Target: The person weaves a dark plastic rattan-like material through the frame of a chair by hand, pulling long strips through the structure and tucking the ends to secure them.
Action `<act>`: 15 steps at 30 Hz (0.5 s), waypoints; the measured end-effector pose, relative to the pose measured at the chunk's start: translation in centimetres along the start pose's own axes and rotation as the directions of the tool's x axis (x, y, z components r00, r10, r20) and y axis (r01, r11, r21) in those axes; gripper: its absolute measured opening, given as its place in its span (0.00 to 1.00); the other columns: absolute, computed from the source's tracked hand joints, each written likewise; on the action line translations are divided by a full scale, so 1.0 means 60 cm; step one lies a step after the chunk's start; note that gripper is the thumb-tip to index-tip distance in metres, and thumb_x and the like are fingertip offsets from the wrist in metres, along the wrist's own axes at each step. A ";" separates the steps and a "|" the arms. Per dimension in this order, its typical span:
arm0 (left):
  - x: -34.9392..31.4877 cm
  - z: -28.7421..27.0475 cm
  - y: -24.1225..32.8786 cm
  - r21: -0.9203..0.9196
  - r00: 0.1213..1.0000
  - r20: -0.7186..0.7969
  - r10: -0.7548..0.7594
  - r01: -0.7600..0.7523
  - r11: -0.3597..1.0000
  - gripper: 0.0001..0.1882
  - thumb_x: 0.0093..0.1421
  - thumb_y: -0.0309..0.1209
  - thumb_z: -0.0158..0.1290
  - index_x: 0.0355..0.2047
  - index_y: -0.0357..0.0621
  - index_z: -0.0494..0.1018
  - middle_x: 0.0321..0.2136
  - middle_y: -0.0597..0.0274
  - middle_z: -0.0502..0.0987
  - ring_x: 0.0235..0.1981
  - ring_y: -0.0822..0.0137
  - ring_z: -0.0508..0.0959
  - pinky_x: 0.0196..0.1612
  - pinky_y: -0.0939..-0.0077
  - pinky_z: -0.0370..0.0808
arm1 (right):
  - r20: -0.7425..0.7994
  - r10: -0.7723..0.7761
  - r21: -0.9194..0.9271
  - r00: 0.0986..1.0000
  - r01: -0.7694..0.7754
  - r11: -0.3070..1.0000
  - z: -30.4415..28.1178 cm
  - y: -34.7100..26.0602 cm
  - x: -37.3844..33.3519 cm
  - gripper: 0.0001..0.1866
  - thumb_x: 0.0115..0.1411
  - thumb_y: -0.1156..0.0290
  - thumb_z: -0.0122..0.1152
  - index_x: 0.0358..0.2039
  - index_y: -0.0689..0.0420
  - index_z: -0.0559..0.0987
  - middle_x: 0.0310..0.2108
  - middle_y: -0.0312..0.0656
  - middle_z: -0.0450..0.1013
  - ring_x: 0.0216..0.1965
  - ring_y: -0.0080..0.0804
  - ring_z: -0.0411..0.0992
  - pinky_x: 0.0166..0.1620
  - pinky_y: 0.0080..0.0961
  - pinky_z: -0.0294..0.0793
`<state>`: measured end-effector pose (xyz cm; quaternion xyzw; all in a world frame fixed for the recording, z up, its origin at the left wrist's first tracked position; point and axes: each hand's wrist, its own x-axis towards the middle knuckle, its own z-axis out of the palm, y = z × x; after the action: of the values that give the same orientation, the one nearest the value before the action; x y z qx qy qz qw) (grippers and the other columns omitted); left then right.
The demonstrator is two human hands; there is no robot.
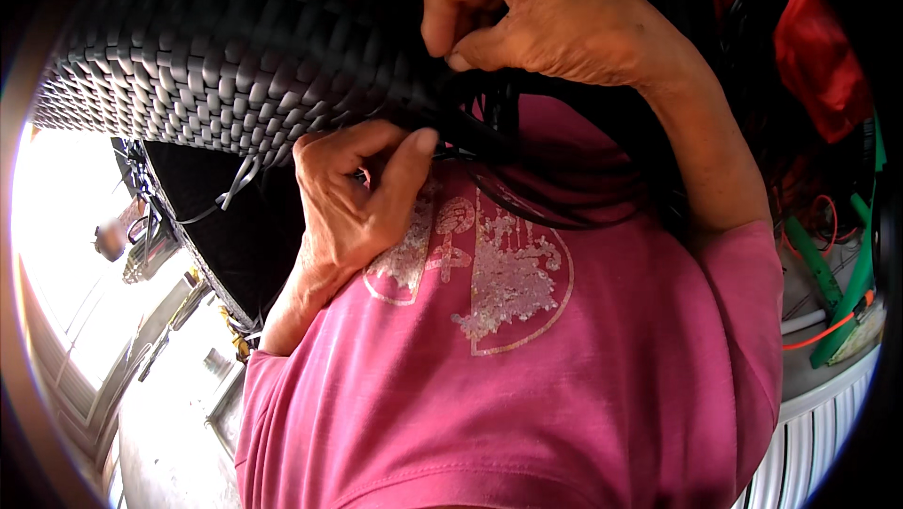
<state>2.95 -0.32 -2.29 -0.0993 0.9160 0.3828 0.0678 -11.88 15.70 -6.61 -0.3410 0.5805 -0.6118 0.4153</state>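
A dark woven wicker piece (216, 86) of flat synthetic strips fills the upper left. At its right-hand end, my left hand (348, 194) is closed with thumb and forefinger together on a black strip by the weave's lower edge. Above and to the right, my right hand (555, 24) is closed in a pinch on a black strip, its thumb tip pointing down at the weave. Loose black strips (574, 208) hang in loops below the right hand, across my pink shirt. Deep shadow hides where the strips enter the weave.
Short strip ends (243, 180) stick out under the weave. A black panel (226, 227) stands beneath it at left. Red cloth (818, 57), green tubes (828, 274) and an orange cord (816, 333) are at the right. Bright floor (169, 415) shows at lower left.
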 end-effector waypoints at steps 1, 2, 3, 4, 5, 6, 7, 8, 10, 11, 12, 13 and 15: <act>0.000 0.000 0.005 0.020 0.999 -0.002 -0.052 0.052 0.998 0.20 0.56 0.29 0.63 0.11 0.35 0.70 0.07 0.62 0.68 0.10 0.80 0.63 0.14 0.79 0.55 | -0.048 -0.105 -0.048 0.993 0.103 0.994 0.004 0.006 -0.010 0.04 0.50 0.84 0.56 0.27 0.67 0.78 0.22 0.42 0.75 0.24 0.24 0.73 0.29 0.23 0.71; 0.001 0.001 0.014 0.040 0.995 -0.004 -0.104 0.104 0.994 0.20 0.56 0.29 0.62 0.11 0.35 0.70 0.07 0.64 0.68 0.10 0.81 0.62 0.14 0.78 0.54 | -0.056 -0.154 -0.043 0.986 0.152 0.987 0.008 0.011 -0.012 0.04 0.51 0.84 0.56 0.28 0.67 0.78 0.22 0.42 0.75 0.24 0.25 0.73 0.29 0.23 0.71; 0.001 0.001 0.019 0.059 0.988 -0.007 -0.155 0.156 0.986 0.21 0.57 0.29 0.62 0.11 0.35 0.69 0.07 0.65 0.67 0.11 0.82 0.61 0.14 0.78 0.54 | -0.064 -0.203 -0.040 0.977 0.201 0.979 0.011 0.016 -0.013 0.04 0.51 0.84 0.56 0.28 0.67 0.78 0.22 0.42 0.75 0.24 0.25 0.73 0.29 0.22 0.71; 0.000 0.001 0.018 0.060 0.987 -0.023 -0.160 0.162 0.985 0.21 0.57 0.29 0.62 0.10 0.35 0.69 0.06 0.65 0.65 0.11 0.82 0.59 0.14 0.77 0.53 | -0.040 -0.199 0.018 0.979 0.200 0.980 0.012 0.021 -0.011 0.04 0.51 0.84 0.56 0.28 0.67 0.78 0.21 0.42 0.75 0.24 0.25 0.73 0.28 0.23 0.71; -0.001 0.002 0.013 0.060 0.986 -0.038 -0.165 0.167 0.984 0.22 0.58 0.29 0.62 0.10 0.35 0.68 0.06 0.66 0.64 0.11 0.82 0.58 0.14 0.77 0.52 | 0.000 -0.179 0.087 0.984 0.179 0.980 0.009 0.021 -0.009 0.03 0.51 0.84 0.56 0.28 0.67 0.77 0.21 0.42 0.75 0.24 0.25 0.73 0.28 0.23 0.71; -0.003 0.003 0.009 0.061 0.984 -0.054 -0.170 0.173 0.983 0.23 0.58 0.29 0.62 0.09 0.36 0.67 0.06 0.67 0.63 0.12 0.82 0.57 0.14 0.77 0.51 | 0.043 -0.160 0.155 0.986 0.151 0.976 0.007 0.022 -0.005 0.03 0.51 0.84 0.56 0.27 0.67 0.77 0.21 0.42 0.75 0.23 0.25 0.73 0.28 0.23 0.71; -0.004 0.005 0.005 0.048 0.988 -0.073 -0.135 0.138 0.989 0.23 0.58 0.28 0.62 0.09 0.36 0.67 0.06 0.68 0.62 0.12 0.82 0.56 0.14 0.76 0.51 | 0.100 -0.124 0.228 0.987 0.098 0.969 -0.002 0.018 0.000 0.03 0.51 0.84 0.56 0.27 0.67 0.77 0.21 0.41 0.74 0.23 0.25 0.73 0.27 0.23 0.71; -0.006 0.006 0.002 0.036 0.991 -0.093 -0.100 0.104 0.994 0.23 0.58 0.28 0.62 0.09 0.36 0.66 0.06 0.68 0.61 0.12 0.82 0.55 0.14 0.76 0.50 | 0.073 -0.130 0.212 0.989 0.112 0.971 -0.001 0.016 -0.002 0.03 0.51 0.84 0.56 0.27 0.67 0.77 0.21 0.41 0.74 0.23 0.24 0.73 0.27 0.23 0.71; -0.007 0.007 -0.001 0.023 0.990 -0.131 -0.059 0.062 0.998 0.23 0.58 0.28 0.61 0.09 0.36 0.66 0.06 0.68 0.59 0.11 0.81 0.54 0.14 0.75 0.50 | -0.057 -0.192 0.083 0.980 0.196 0.977 0.014 0.012 -0.012 0.02 0.51 0.84 0.56 0.26 0.68 0.76 0.20 0.41 0.74 0.23 0.24 0.72 0.26 0.23 0.70; -0.008 0.008 -0.003 0.023 0.988 -0.148 -0.052 0.056 0.998 0.23 0.58 0.28 0.61 0.09 0.36 0.65 0.06 0.68 0.59 0.11 0.81 0.54 0.14 0.75 0.50 | -0.096 -0.177 0.051 0.980 0.182 0.982 0.018 0.012 -0.011 0.02 0.51 0.85 0.56 0.26 0.68 0.76 0.20 0.42 0.73 0.22 0.24 0.72 0.26 0.24 0.70; -0.009 0.008 -0.004 0.022 0.985 -0.164 -0.046 0.050 0.999 0.23 0.58 0.27 0.61 0.09 0.36 0.65 0.06 0.68 0.58 0.11 0.80 0.54 0.14 0.75 0.50 | -0.135 -0.160 0.021 0.978 0.164 0.986 0.022 0.012 -0.010 0.01 0.51 0.85 0.56 0.26 0.68 0.76 0.20 0.42 0.73 0.22 0.25 0.72 0.26 0.24 0.70; -0.009 0.008 -0.006 0.019 0.986 -0.164 -0.038 0.042 0.999 0.23 0.58 0.27 0.61 0.10 0.36 0.66 0.07 0.67 0.59 0.11 0.80 0.55 0.15 0.75 0.51 | -0.119 -0.063 0.072 0.991 0.072 0.995 0.019 0.012 -0.002 0.01 0.51 0.85 0.56 0.26 0.68 0.76 0.20 0.43 0.73 0.22 0.25 0.72 0.26 0.24 0.70; -0.010 0.007 -0.010 0.013 0.987 -0.162 -0.024 0.026 1.000 0.22 0.59 0.28 0.61 0.11 0.35 0.66 0.07 0.65 0.61 0.11 0.78 0.56 0.15 0.75 0.52 | -0.114 -0.057 0.094 0.992 0.068 0.993 0.018 0.015 -0.001 0.01 0.50 0.85 0.56 0.25 0.69 0.75 0.19 0.44 0.72 0.22 0.27 0.72 0.25 0.25 0.70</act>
<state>3.67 -0.33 -2.89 -0.1411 0.9199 0.3658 -0.0012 -10.80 15.32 -7.39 -0.3037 0.5610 -0.6703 0.3792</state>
